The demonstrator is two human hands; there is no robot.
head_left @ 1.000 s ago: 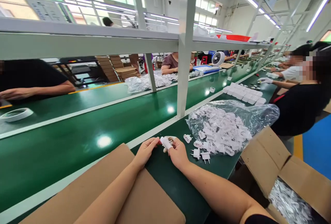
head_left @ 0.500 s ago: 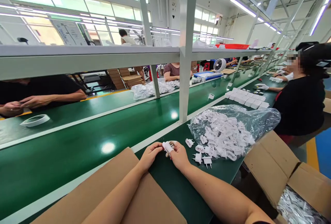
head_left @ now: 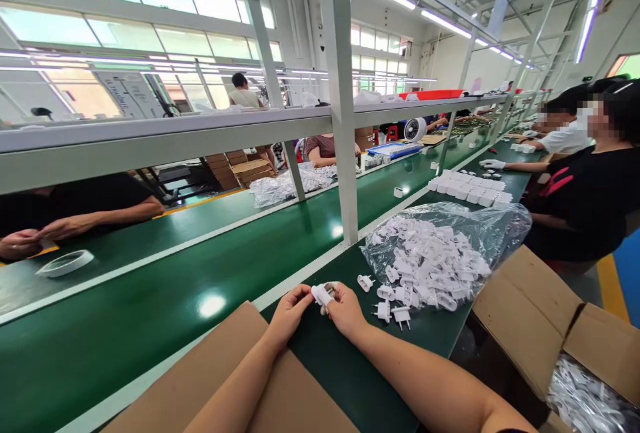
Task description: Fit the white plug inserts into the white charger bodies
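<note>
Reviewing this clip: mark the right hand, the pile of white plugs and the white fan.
Right hand (head_left: 345,309), head view: the back of the hand.
Pile of white plugs (head_left: 431,261), head view: plugs mid-heap.
White fan (head_left: 413,129), head view: its round front.

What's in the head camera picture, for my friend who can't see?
A person's left hand and right hand are close together over a green table, near white plugs heaped with clear plastic. Other people work farther along.

View tilted; white block (head_left: 398,192) slid toward the post (head_left: 342,119).
</note>
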